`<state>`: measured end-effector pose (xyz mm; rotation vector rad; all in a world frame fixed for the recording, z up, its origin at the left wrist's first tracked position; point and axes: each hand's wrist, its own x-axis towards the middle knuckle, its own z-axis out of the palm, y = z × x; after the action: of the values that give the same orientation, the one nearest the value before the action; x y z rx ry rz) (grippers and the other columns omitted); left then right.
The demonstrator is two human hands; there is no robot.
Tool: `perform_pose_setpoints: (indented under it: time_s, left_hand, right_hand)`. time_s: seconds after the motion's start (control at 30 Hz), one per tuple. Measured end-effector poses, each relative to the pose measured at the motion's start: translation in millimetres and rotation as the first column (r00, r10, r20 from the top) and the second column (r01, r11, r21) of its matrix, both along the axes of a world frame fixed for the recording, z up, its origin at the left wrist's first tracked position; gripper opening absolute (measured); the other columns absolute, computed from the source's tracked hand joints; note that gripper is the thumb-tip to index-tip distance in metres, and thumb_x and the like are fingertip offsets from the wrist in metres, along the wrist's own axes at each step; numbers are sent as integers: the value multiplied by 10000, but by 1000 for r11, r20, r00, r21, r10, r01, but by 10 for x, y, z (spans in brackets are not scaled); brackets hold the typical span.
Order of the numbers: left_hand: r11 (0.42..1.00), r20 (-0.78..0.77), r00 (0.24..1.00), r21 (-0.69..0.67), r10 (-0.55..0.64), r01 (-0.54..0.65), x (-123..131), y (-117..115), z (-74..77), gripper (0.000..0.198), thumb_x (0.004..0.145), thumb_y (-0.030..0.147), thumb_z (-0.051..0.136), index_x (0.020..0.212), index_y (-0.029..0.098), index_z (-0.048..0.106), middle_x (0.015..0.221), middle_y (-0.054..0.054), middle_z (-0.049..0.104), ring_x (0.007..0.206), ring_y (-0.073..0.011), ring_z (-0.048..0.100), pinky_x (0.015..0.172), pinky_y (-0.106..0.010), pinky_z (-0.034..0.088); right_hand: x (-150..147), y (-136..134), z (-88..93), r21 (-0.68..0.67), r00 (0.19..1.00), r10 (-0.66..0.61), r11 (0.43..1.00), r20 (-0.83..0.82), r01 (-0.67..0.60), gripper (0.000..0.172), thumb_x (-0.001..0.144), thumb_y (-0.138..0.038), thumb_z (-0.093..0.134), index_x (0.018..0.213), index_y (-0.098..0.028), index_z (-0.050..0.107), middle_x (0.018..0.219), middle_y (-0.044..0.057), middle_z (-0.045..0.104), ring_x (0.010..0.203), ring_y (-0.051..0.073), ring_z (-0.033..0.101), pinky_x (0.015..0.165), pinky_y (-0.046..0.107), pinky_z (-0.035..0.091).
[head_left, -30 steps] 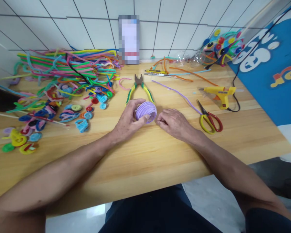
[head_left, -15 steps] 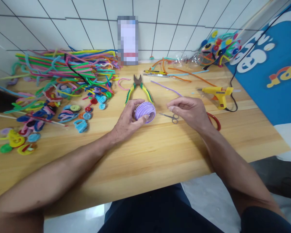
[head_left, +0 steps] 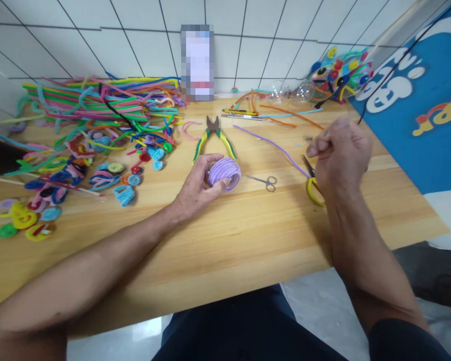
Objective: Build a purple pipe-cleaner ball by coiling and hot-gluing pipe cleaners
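My left hand (head_left: 201,183) is closed around a purple coil (head_left: 225,172), wound into a small cup shape, with the thumb at its open end. My right hand (head_left: 340,153) is a closed fist over the spot of the hot glue gun; only a bit of nozzle (head_left: 308,138) shows, and whatever the fingers hold is hidden. Below that fist lie scissors with a yellow handle (head_left: 312,193), partly covered. A loose purple pipe cleaner (head_left: 278,146) stretches across the table between the hands. Small metal scissors (head_left: 265,181) rest beside the coil.
Green-yellow pliers (head_left: 214,133) lie behind my left hand. Pipe cleaners (head_left: 105,103) and small coiled pieces (head_left: 45,190) crowd the left side. A phone (head_left: 198,62) leans on the tiled wall. Clear balls (head_left: 278,92) and a decorated piece (head_left: 340,75) stand back right; a black cord (head_left: 383,82) hangs nearby.
My right hand has moved right and away from me, onto the glue gun's spot, uncovering the purple pipe cleaner and the yellow-handled scissors. My left hand keeps the coil in place.
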<state>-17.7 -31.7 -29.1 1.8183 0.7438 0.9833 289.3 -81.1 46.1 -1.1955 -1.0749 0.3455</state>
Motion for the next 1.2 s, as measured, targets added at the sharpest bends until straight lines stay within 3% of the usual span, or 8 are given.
perform_pose_setpoints:
  time_s: [0.1, 0.2, 0.37, 0.57, 0.73, 0.9, 1.07, 1.2]
  left_hand:
    - [1000, 14, 1000, -19, -8, 8, 2, 1, -7, 549, 953, 467, 783, 1407, 249, 566, 1348, -114, 677, 1254, -262, 668, 1064, -439, 584]
    - [1000, 31, 999, -23, -12, 13, 5, 2, -14, 533, 955, 453, 782, 1402, 253, 572, 1354, -114, 679, 1261, -265, 669, 1066, -441, 586]
    - [1000, 40, 999, -26, -10, 11, 5, 3, -13, 539, 948, 458, 786, 1399, 256, 571, 1357, -108, 679, 1243, -261, 680, 1064, -437, 589]
    - [1000, 32, 999, -24, -7, 8, 5, -3, 5, 537, 951, 452, 788, 1398, 251, 568, 1335, -110, 687, 1218, -258, 687, 1057, -442, 594]
    - [1000, 25, 1000, -17, -8, 8, 9, 1, 5, 541, 945, 456, 785, 1396, 251, 568, 1329, -101, 680, 1208, -249, 685, 1057, -434, 594]
    - [1000, 29, 1000, -18, 4, -3, 5, 6, -11, 540, 943, 463, 794, 1393, 257, 578, 1310, -101, 680, 1212, -258, 679, 1047, -436, 597]
    - [1000, 25, 1000, -21, -3, 4, -2, -2, -7, 535, 951, 443, 792, 1403, 257, 574, 1333, -108, 677, 1232, -263, 673, 1056, -446, 591]
    - [1000, 29, 999, -27, -15, 16, -4, -5, 2, 537, 956, 456, 793, 1405, 261, 571, 1344, -112, 675, 1242, -266, 670, 1062, -450, 590]
  right_hand:
    - [202, -6, 32, 0, 997, -67, 998, 33, 67, 385, 939, -619, 804, 763, -349, 593, 641, 1, 543, 591, 215, 530, 575, 422, 427]
    - [328, -1, -6, -67, 997, -13, 998, 80, 18, 281, 898, -574, 865, 870, -383, 661, 751, 16, 663, 739, 249, 620, 651, 454, 481]
    - [298, 59, -107, -60, 992, 21, 998, 121, -14, 218, 876, -506, 877, 994, -377, 746, 881, 35, 754, 862, 275, 670, 761, 489, 544]
    - [75, 90, -219, -126, 963, 8, 992, 271, 27, 168, 944, -449, 795, 1054, -327, 760, 890, 18, 745, 828, 242, 686, 796, 451, 571]
    - [-32, 102, -361, -208, 913, 73, 978, 401, 13, 110, 999, -342, 672, 1056, -267, 729, 836, -8, 686, 740, 192, 626, 747, 385, 533]
    - [-58, 165, -428, -214, 826, 102, 977, 555, 23, 88, 975, -264, 633, 1029, -269, 702, 963, 30, 715, 892, 220, 662, 895, 414, 566]
    - [-67, 208, -451, -242, 842, 129, 970, 524, 2, 92, 954, -278, 649, 1011, -265, 720, 953, 34, 748, 885, 227, 679, 900, 416, 573]
    - [-87, 206, -476, -314, 871, 121, 949, 477, 40, 116, 962, -315, 668, 1049, -279, 736, 876, 5, 746, 808, 208, 655, 805, 373, 556]
